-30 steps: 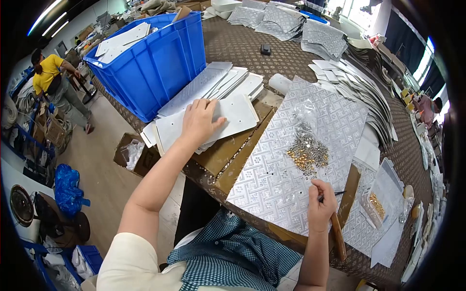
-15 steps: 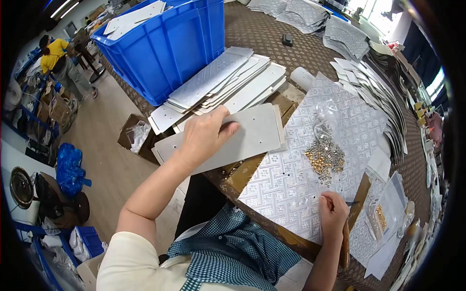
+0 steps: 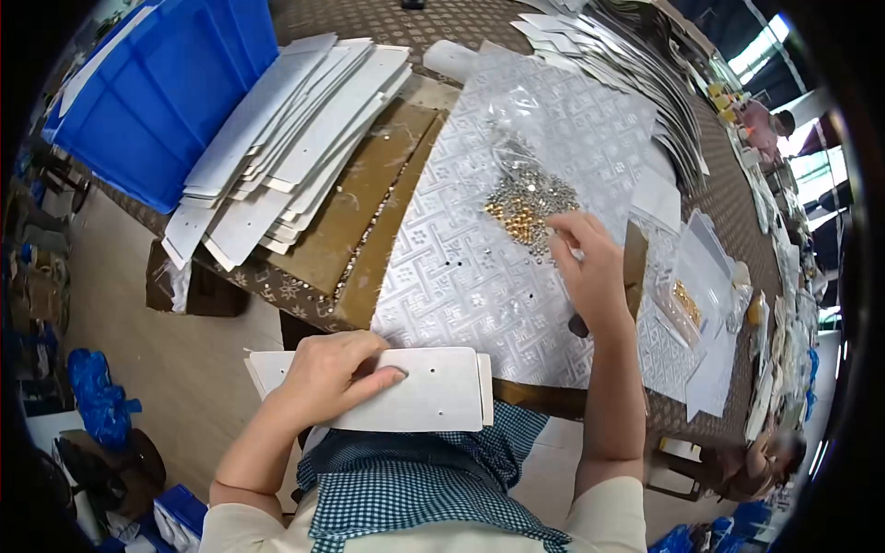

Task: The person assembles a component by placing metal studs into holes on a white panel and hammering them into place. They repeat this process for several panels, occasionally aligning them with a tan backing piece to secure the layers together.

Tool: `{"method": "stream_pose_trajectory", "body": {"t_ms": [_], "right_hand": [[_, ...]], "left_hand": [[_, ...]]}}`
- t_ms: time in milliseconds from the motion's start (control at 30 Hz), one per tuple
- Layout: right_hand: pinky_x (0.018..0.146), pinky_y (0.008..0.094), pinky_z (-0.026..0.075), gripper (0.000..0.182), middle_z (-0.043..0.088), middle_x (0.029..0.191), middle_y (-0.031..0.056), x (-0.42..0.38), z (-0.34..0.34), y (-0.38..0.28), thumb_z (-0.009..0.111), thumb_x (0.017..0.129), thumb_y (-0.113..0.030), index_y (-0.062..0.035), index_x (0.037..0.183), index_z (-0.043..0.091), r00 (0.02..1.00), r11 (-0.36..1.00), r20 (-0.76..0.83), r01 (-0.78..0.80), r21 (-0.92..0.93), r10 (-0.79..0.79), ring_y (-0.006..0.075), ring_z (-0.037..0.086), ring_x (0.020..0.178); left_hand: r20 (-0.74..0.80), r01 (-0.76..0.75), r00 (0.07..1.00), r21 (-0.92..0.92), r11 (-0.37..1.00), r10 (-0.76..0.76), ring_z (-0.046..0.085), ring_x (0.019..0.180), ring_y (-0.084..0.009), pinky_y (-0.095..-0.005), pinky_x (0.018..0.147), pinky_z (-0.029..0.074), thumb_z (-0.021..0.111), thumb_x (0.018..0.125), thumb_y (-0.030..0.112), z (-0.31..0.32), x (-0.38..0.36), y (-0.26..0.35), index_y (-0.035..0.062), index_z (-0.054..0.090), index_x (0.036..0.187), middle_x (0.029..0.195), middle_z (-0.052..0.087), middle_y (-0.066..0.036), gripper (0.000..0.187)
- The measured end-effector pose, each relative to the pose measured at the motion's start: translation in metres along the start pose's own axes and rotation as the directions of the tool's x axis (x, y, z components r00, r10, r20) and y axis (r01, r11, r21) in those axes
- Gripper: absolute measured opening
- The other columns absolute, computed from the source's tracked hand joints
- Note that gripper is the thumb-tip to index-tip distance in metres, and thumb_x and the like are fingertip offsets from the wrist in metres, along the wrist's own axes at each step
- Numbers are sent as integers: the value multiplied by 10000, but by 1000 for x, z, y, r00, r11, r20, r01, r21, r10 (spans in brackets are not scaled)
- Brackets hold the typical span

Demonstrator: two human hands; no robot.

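The left hand grips a layered white panel while the right hand, its hold unclear, seems to pick among metal studs, calling for a fine pinch.

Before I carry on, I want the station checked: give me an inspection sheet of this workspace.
Surface: brown patterned cloth, partly covered by a silvery patterned sheet.
Work items: white panels with small holes; gold and silver pieces piled on the sheet.
Clutter: clear bag at the pile's far side; stacked panels beside a blue bin.
Hands: left hand holds the white panels over the lap; right hand at the pile's edge, grip unclear.
Cables: nothing seen.
Surroundings: cardboard box and blue plastic bag on the floor at left; people at right.
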State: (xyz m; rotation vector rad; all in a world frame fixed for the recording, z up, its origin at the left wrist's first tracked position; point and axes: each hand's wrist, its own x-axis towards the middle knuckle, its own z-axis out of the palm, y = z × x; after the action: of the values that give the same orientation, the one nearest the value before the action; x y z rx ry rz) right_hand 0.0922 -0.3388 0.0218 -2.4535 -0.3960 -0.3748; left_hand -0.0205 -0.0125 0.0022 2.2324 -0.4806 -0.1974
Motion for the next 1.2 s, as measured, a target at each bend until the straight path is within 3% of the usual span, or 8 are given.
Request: {"method": "stream_pose_trajectory", "body": {"t_ms": [167, 267, 533, 633, 667, 767, 933, 1200], "right_hand": [[876, 377, 510, 249, 667, 1062, 159, 29, 13, 20, 612, 879, -24, 3, 1117, 677, 992, 995, 123, 48, -90, -37, 325, 638, 980], [991, 422, 448, 289, 633, 1160, 168, 33, 27, 17, 607, 865, -45, 2, 1147, 650, 993, 983, 113, 40, -177, -20, 372, 578, 1106], [802, 351, 507, 222, 650, 1056, 162, 18, 21, -2, 570, 896, 32, -1, 1089, 675, 976, 995, 210, 76, -64, -61, 305, 641, 901], [784, 347, 505, 205, 654, 1034, 160, 9, 21, -3, 570, 894, 31, 12, 1068, 676, 993, 999, 108, 38, 6, -38, 287, 639, 890], [803, 386, 500, 154, 635, 962, 148, 9, 19, -3, 603, 894, 2, 8, 1033, 666, 996, 995, 71, 66, -76, -61, 329, 618, 910], [778, 394, 489, 101, 618, 928, 149, 3, 9, -1, 603, 889, 11, 12, 979, 650, 981, 990, 183, -33, -138, 58, 321, 606, 880], [696, 376, 487, 61, 603, 883, 144, -4, 8, -2, 624, 879, 10, 9, 938, 641, 980, 989, 180, -56, -138, 81, 299, 604, 781], [666, 341, 481, 34, 604, 854, 116, -7, 9, -1, 645, 883, -16, -3, 913, 638, 984, 979, 150, -70, -192, 100, 248, 605, 731]], "left_hand": [[47, -56, 997, -18, 998, 57, 658, 675, -270, -369, 596, 507, 739, 880, 338, 8, 4, 5, 72, 665, 946, 754, 648, -82, 283], [50, -72, 996, -7, 997, 72, 661, 704, -290, -396, 597, 504, 692, 916, 368, 8, 5, 5, 82, 633, 947, 773, 643, -81, 294], [29, -135, 990, -50, 990, 136, 649, 716, -298, -421, 577, 489, 657, 940, 397, 16, 9, 4, 85, 563, 925, 759, 609, -72, 326], [-42, -193, 981, -27, 981, 192, 638, 669, -253, -369, 534, 473, 734, 900, 362, 22, 9, -1, 92, 630, 921, 742, 605, -60, 290], [-36, -190, 981, -27, 981, 189, 639, 676, -256, -373, 534, 472, 726, 906, 364, 22, 8, -2, 92, 625, 922, 746, 604, -63, 291], [-15, -175, 985, -33, 984, 175, 645, 700, -278, -401, 548, 473, 685, 929, 383, 21, 5, -3, 90, 588, 916, 755, 602, -75, 309], [-1, -165, 986, -55, 985, 165, 652, 718, -310, -445, 571, 475, 634, 953, 409, 21, 2, -4, 85, 527, 898, 756, 597, -88, 346], [-122, -128, 984, 1, 992, 127, 649, 676, -265, -384, 544, 485, 689, 929, 381, 12, 1, -4, 87, 621, 950, 735, 611, -69, 302]]}}
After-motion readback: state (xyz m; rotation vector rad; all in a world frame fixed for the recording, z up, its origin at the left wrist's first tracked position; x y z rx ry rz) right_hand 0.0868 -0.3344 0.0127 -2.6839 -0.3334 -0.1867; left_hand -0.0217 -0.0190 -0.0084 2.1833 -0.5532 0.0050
